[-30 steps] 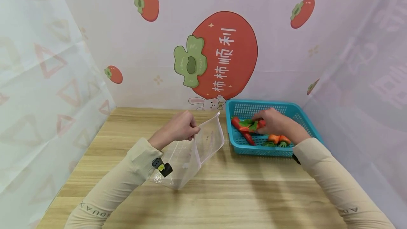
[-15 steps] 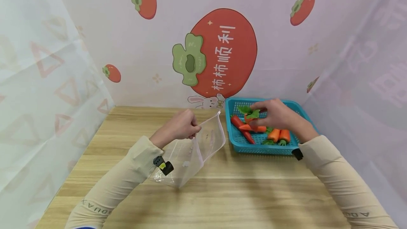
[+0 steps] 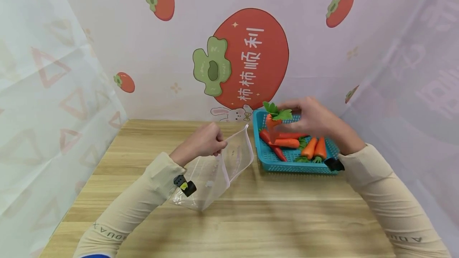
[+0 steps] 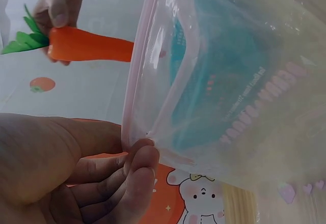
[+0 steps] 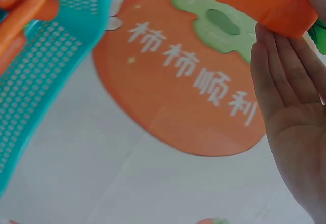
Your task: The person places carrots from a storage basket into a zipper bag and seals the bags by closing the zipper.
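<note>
My left hand [image 3: 204,140] pinches the rim of a clear zip bag [image 3: 211,182], whose mouth gapes toward the basket. In the left wrist view, thumb and fingers grip the pink zip edge of the bag [image 4: 219,81]. Above the basket's left side, my right hand [image 3: 312,122] holds an orange carrot [image 3: 273,124] with green leaves, its tip pointing down. The right wrist view has the carrot [image 5: 254,0] between the thumb and fingers of the right hand [image 5: 290,91]. Inside the blue basket [image 3: 301,167] lie more carrots [image 3: 309,149] and red chili peppers [image 3: 277,152].
The basket stands at the back right of the wooden table [image 3: 251,226], close to the printed back wall cloth [image 3: 161,47]. Cloth walls also rise on the left and right sides. The bag rests on the table left of the basket.
My right hand has lifted the carrot up out of the basket and drawn it slightly left. The left hand stays nearly still, holding the bag's rim.
</note>
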`<state>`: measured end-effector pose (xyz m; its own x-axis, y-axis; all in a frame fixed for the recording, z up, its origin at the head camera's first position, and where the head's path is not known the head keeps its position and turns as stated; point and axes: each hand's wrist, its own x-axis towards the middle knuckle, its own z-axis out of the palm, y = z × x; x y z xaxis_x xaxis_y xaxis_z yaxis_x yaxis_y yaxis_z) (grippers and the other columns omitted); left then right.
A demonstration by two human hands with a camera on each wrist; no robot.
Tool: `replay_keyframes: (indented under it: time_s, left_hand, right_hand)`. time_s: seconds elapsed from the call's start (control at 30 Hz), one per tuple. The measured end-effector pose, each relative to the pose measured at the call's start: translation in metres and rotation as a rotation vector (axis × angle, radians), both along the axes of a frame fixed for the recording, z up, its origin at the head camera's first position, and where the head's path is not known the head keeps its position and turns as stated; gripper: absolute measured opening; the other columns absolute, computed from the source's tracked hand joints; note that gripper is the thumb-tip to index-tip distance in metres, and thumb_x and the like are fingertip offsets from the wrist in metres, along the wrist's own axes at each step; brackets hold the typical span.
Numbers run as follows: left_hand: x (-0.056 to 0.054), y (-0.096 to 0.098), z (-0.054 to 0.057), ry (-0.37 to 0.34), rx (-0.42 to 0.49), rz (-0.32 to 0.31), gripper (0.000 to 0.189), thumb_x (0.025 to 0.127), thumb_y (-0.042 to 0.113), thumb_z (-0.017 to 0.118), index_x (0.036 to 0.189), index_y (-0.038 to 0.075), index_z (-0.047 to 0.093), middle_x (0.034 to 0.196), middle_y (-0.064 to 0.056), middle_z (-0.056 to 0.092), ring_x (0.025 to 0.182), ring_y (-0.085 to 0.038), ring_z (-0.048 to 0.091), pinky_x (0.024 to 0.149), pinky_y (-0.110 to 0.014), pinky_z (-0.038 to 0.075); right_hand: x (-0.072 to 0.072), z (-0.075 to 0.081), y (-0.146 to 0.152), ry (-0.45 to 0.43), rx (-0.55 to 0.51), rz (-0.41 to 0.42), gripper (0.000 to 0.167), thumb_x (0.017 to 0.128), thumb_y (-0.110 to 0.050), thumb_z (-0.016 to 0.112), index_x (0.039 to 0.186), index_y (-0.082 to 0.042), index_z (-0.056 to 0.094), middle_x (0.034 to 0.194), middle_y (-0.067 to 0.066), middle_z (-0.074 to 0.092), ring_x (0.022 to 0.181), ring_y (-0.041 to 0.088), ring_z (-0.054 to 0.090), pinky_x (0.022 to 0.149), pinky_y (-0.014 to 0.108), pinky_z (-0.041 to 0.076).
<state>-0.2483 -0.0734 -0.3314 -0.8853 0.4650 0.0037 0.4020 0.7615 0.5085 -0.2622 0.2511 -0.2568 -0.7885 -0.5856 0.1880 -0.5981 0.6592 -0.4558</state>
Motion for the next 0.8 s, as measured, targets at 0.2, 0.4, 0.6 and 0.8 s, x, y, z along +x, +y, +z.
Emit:
replay_keyframes:
  time_s: [0.2, 0.4, 0.6, 0.8]
  left_hand:
    - [0.000, 0.000, 0.000, 0.002, -0.009, 0.008, 0.042, 0.094, 0.012, 0.062, 0.053, 0.014, 0.068, 0.050, 0.007, 0.064, 0.046, -0.007, 0.054, 0.051, -0.023, 0.040]
    - [0.001, -0.001, 0.000, -0.012, 0.005, 0.016, 0.041, 0.094, 0.011, 0.062, 0.054, 0.012, 0.069, 0.051, 0.005, 0.065, 0.047, -0.007, 0.056, 0.050, -0.022, 0.041]
    - [0.000, -0.003, 0.001, -0.019, 0.009, 0.023, 0.040, 0.094, 0.011, 0.061, 0.055, 0.011, 0.070, 0.052, 0.005, 0.065, 0.047, -0.007, 0.056, 0.051, -0.022, 0.041]
    - [0.000, -0.004, 0.003, -0.025, 0.014, 0.031, 0.041, 0.096, 0.012, 0.063, 0.056, 0.011, 0.070, 0.053, 0.004, 0.066, 0.047, -0.007, 0.057, 0.051, -0.021, 0.043]
  right_hand:
    - [0.003, 0.009, -0.019, 0.068, -0.031, 0.045, 0.038, 0.086, -0.028, 0.089, 0.123, -0.023, 0.079, 0.108, -0.007, 0.079, 0.077, 0.013, 0.062, 0.066, 0.028, 0.049]
    - [0.000, 0.006, -0.037, 0.093, -0.086, 0.103, 0.037, 0.085, -0.031, 0.090, 0.120, -0.027, 0.079, 0.091, -0.012, 0.074, 0.062, 0.017, 0.046, 0.058, 0.029, 0.035]
    - [-0.005, -0.007, -0.051, 0.062, -0.183, 0.198, 0.040, 0.084, -0.022, 0.090, 0.123, -0.020, 0.078, 0.097, -0.009, 0.078, 0.062, 0.016, 0.044, 0.057, 0.029, 0.033]
    - [-0.009, -0.034, -0.058, -0.058, -0.304, 0.254, 0.042, 0.087, -0.012, 0.087, 0.127, -0.014, 0.076, 0.115, 0.000, 0.079, 0.089, 0.013, 0.066, 0.078, 0.024, 0.056]
